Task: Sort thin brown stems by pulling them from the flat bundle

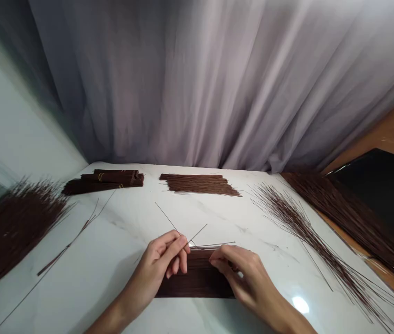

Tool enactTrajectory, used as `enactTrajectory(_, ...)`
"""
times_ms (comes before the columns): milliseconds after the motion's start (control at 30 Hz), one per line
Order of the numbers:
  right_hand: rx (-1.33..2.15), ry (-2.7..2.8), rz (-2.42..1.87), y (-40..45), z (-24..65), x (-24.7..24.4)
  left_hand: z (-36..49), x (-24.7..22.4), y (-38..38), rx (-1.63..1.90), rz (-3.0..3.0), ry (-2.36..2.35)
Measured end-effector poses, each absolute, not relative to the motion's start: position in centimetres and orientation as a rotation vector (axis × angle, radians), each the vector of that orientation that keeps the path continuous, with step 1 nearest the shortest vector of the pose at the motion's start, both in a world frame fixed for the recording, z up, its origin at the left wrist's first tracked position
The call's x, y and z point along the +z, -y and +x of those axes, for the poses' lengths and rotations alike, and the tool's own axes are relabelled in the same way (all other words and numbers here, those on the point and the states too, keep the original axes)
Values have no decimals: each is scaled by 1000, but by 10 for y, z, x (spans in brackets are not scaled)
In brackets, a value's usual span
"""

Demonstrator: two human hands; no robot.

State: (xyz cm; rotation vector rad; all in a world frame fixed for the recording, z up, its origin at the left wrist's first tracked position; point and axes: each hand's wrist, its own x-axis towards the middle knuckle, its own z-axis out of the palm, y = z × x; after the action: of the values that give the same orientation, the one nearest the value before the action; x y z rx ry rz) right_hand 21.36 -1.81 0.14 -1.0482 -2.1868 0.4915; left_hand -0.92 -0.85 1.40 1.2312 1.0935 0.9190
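Observation:
My left hand [169, 255] pinches thin brown sticks [166, 215], which cross near the fingertips and point up and outward. Beneath both hands lies a flat, neat layer of dark brown sticks [197, 280] on the white marble-patterned table [130, 227]. My right hand [237, 266] is over that layer's right part, its thumb and index fingertips pressed together at the upper edge. Whatever is between those fingertips is too small to make out. One loose stick [218, 244] runs along the far edge of the layer, between the hands.
Tied bundles [113, 178] lie at the back left, and a flat stick pile [200, 184] at the back centre. Loose sticks [308, 232] fan out at right, with more [350, 218] beyond. A large heap [16, 232] and several stray sticks [75, 239] are at left. A grey curtain [190, 83] hangs behind.

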Motion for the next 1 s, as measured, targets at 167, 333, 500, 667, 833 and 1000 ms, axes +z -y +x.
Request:
enactTrajectory(167,570,2260,-1069,9,222,8,-8,16,13,874,1172,-1055)
enactTrajectory(333,445,2407,-977,13,218,15,-11,12,12,867,1255,-1095)
enactTrajectory(500,574,2243,-1132,6,233,25,-13,13,11,816,1231,-1070)
enactTrajectory(667,794,2060,-1157,-1,244,25,-16,16,10,742,1298,-966)
enactTrajectory(833,810,2014,-1146,-2,248,24,-22,10,4,668,1413,-963)
enactTrajectory(1000,720,2063,-1122,-3,252,27,-21,2,3,623,1449,-951)
